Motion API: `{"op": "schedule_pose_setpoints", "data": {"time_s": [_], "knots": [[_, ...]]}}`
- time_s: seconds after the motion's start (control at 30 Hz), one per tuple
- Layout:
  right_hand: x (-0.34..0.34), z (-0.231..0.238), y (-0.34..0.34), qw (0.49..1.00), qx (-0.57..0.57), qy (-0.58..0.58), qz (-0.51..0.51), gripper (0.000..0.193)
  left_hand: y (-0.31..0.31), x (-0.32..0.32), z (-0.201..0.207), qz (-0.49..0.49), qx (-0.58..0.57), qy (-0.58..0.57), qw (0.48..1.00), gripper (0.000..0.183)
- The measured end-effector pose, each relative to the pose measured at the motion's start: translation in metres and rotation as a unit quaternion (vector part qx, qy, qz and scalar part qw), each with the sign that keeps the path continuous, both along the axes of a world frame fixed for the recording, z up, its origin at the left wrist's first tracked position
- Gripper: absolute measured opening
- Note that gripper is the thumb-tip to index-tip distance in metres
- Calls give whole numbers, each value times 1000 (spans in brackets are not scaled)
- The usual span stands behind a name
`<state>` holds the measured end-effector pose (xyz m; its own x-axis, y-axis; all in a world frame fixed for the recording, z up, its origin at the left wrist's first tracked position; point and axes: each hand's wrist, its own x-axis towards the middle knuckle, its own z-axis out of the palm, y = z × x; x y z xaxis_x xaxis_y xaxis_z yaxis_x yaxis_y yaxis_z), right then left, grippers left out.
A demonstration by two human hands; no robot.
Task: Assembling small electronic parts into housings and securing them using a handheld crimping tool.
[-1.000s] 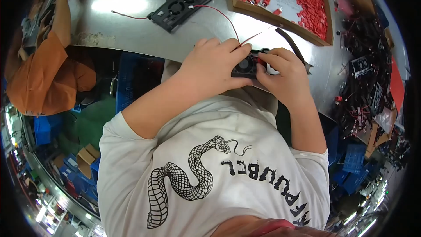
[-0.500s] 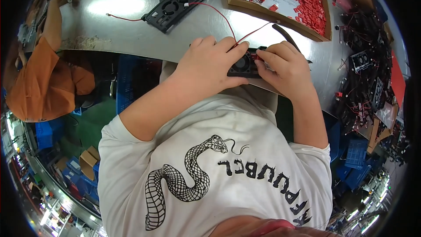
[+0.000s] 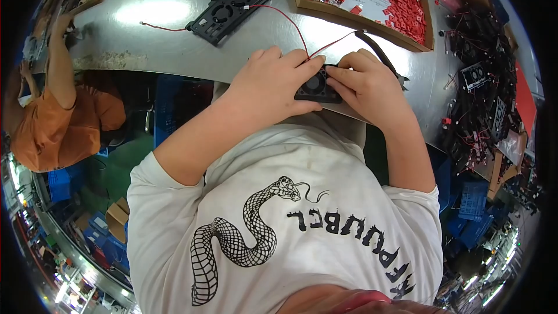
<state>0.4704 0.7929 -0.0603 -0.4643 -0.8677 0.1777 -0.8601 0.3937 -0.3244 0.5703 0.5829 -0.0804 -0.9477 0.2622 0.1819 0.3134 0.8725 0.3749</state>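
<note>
A black fan housing (image 3: 314, 85) lies at the near edge of the metal table, its round fan showing between my hands. My left hand (image 3: 267, 81) clamps it from the left, fingers over the far side and thumb along the near side. At its right end my right hand (image 3: 372, 90) is closed in a pinch; whatever its fingertips hold is hidden. Thin red wires (image 3: 293, 23) run out past my left fingertips. Beyond them rests a second black housing with two fans (image 3: 229, 10). A dark curved handle (image 3: 375, 49) sticks out behind my right hand.
A shallow cardboard box (image 3: 360, 22) of small red plug-like pieces (image 3: 404, 6) stands at the far right. Black fan units and wires (image 3: 476, 99) are heaped beyond the table's right side. At left, a person in orange (image 3: 52, 134) works. Blue crates (image 3: 472, 197) sit lower right.
My right fingertips have shifted slightly left over the housing, and the red piece that showed at them is out of sight. My left hand keeps its hold.
</note>
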Motion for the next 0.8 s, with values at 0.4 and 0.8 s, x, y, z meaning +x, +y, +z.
{"op": "schedule_pose_setpoints", "data": {"time_s": [0.4,0.8], "knots": [[-2,1,4,1000,-27,-9,-5,18,2,1,2,6,6,-27,1000,70],[3,-1,-2,999,0,-34,-16,18,2,2,6,13,11,-55,998,71]]}}
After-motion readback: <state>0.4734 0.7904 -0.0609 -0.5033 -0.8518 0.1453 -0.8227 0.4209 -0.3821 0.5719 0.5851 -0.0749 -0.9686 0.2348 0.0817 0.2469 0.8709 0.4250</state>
